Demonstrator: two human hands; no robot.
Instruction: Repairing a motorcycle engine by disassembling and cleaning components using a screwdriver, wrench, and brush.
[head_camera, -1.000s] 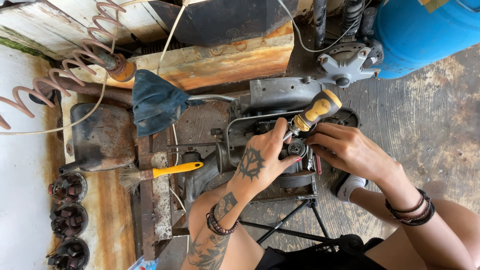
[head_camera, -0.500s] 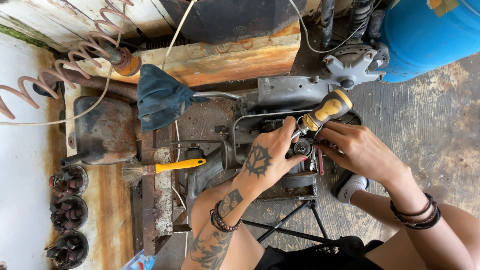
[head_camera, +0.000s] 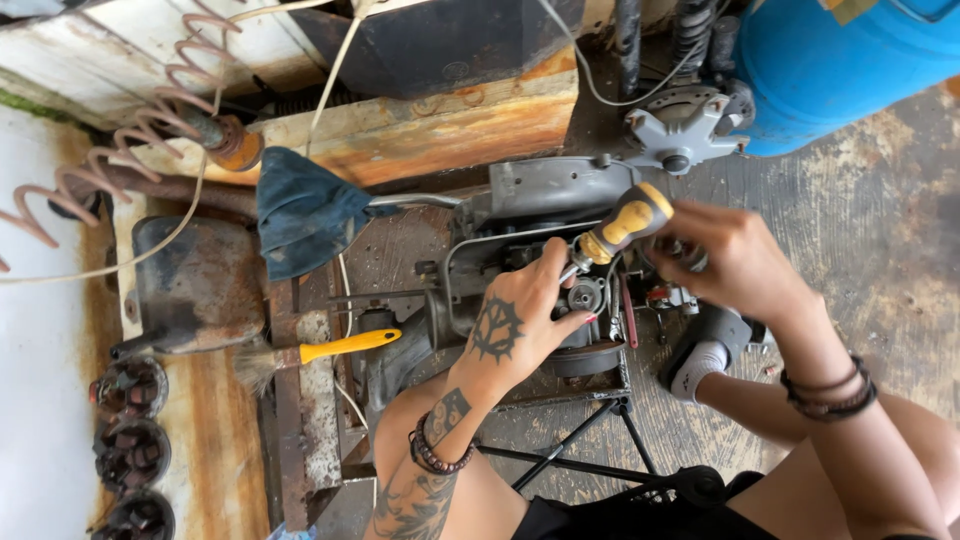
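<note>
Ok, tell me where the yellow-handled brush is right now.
In the head view, the yellow-handled brush lies left of the left hand, just below the rusty metal tank.

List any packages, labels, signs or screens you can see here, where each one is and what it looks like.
Tape-like label: a yellowish patch on the blue barrel, top right corner, cut off by the frame edge.
Possible package scrap: bottom edge, left of the tattooed forearm; pale blue, too small to tell.
No signs or screens in view.

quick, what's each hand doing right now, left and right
Left hand: resting on the engine, fingers curled at the screwdriver shaft.
Right hand: beside the screwdriver's yellow and black handle; a firm grip cannot be told.
</note>
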